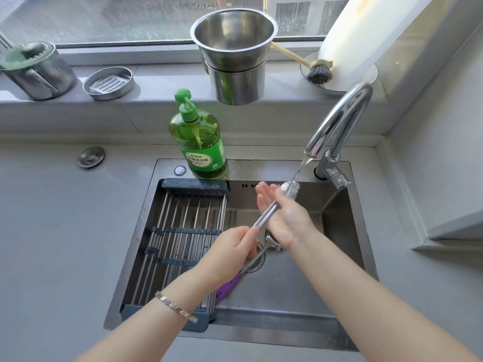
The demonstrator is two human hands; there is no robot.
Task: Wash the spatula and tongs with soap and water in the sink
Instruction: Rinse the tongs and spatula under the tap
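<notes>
Spatula of silver metal, tubular handle (266, 214): head wet, blurred under tap stream (300, 168). Left hand (232, 246) grips handle; right hand (287, 220), straight-fingered and soapy, presses against it.

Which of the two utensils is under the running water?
The steel-handled utensil, lifted with its head under the tap; the purple-handled utensil lies on the sink floor, not under it.

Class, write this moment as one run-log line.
step: rinsing | left hand: grips spatula handle | right hand: open, touches its head under running tap | tongs: lying in sink
</notes>
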